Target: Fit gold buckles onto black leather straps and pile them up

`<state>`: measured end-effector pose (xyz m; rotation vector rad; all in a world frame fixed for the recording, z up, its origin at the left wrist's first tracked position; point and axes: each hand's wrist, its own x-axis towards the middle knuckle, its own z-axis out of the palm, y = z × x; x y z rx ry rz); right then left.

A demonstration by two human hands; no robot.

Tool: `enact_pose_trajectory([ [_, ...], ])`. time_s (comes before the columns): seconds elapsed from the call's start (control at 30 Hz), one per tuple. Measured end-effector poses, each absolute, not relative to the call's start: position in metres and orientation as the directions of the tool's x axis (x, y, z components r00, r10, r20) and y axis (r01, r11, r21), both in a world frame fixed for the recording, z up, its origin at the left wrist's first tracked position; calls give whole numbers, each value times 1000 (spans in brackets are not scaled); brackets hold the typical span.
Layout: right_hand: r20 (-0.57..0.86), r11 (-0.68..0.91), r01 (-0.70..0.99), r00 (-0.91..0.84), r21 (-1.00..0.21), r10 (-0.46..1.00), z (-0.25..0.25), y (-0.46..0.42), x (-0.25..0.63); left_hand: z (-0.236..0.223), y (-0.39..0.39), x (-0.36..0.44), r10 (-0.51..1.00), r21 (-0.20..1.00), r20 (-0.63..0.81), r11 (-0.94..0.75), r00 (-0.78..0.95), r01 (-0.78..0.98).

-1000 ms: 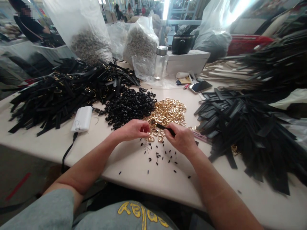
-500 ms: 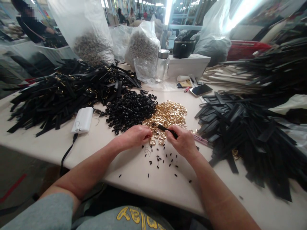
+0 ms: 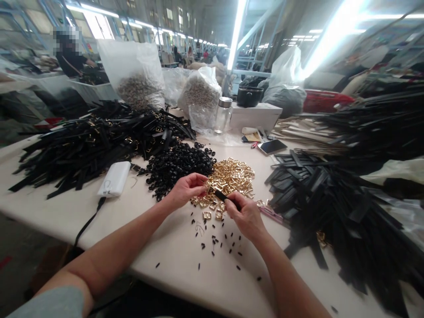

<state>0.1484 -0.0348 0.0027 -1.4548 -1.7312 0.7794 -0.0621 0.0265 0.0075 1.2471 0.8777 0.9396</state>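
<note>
My left hand is curling in, can't tell if it's pinching anything; my right hand is gripping a flat black strap over loose gold metal buckles. Its tip could be snagging one if I'm dipping low. I'm counting two hands, one held strap, uncountable buckles.

- Cool white light comes from overhead tube lights, with more rows receding into the background.
- A broad glare streak burns out at upper right, edged by bluish haze.
- The pale table is moderately bright, with soft shadows near the forearms; the floor at lower left is dim.
- Small highlights glint on the gold buckles.
- Wide-angle distortion stretches and smears the outer edges, softening the black straps.
- Coarse pixelation covers a person's head.
</note>
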Motion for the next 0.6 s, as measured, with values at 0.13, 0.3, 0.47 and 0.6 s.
enact_pose_trajectory([
  [0.13, 160, 186, 589, -95, -787, 982, 7, -37, 144, 10, 24, -62, 935, 995, -10, 44, 353, -87],
  [0.3, 24, 91, 411, -165, -907, 986, 4, -39, 139, 5, 24, -61, 931, 998, 46, -23, 363, -66],
  [0.47, -62, -2, 290, -197, -957, 978, 2, -40, 135, 6, 17, -59, 897, 909, 255, -349, 360, 227],
  [0.6, -124, -57, 267, -240, -962, 963, 2, -41, 133, 10, 13, -59, 891, 924, 239, -331, 387, 191],
])
